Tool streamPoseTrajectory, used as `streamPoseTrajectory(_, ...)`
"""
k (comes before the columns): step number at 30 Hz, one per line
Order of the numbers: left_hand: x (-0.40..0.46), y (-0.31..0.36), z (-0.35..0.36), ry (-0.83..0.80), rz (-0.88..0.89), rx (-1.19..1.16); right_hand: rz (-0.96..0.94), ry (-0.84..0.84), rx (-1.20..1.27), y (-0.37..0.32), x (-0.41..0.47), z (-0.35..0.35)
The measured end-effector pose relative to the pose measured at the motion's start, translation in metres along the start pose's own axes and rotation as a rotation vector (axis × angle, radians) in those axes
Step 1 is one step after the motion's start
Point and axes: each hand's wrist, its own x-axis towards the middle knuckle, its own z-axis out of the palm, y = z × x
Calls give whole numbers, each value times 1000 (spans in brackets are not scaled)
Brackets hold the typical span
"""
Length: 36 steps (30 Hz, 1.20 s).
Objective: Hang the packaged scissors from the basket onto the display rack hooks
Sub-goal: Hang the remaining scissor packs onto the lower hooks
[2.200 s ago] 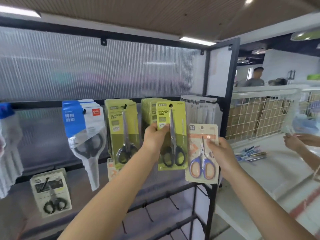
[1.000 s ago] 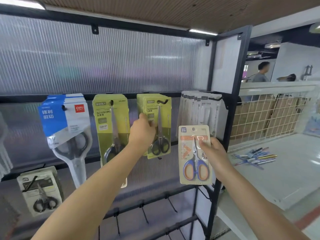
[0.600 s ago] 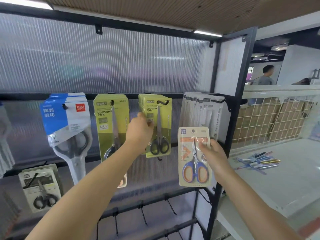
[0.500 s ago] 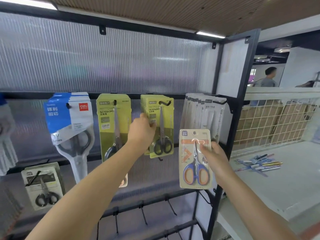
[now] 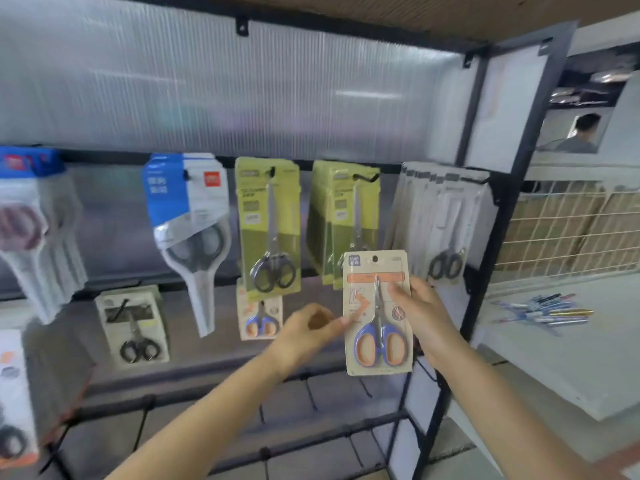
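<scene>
In front of the rack: a person stands close, both arms raised toward the black display rack (image 5: 504, 216) with its ribbed translucent back panel.
Right hand: the right hand (image 5: 424, 315) grips the beige carded blue-and-orange scissors (image 5: 379, 311) by the right edge, thumb across the card's front, holding it upright in front of the rack and off any hook.
Left hand: the left hand (image 5: 306, 329) is loosely curled and holds nothing; its fingertips reach to the card's left edge, and the blur hides whether they touch it.
Upper row: blue-and-white packs (image 5: 187, 202), two hooks of yellow-green packs (image 5: 268, 223) with black-handled scissors, and a row of pale packs (image 5: 446, 220) to the right.
Lower row: a matching blue-and-orange pack (image 5: 259, 317) hangs just left of the left hand; a grey pack (image 5: 133, 323) hangs further left.
Desk: coloured pens (image 5: 545, 311) lie on the white desk (image 5: 571, 358) to the right of the rack.
</scene>
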Motion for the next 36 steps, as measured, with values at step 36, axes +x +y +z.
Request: streamPoseTrajectory(36,-67,-153,-59,137,-197,-201,-34,-123,-368,66,-9,140)
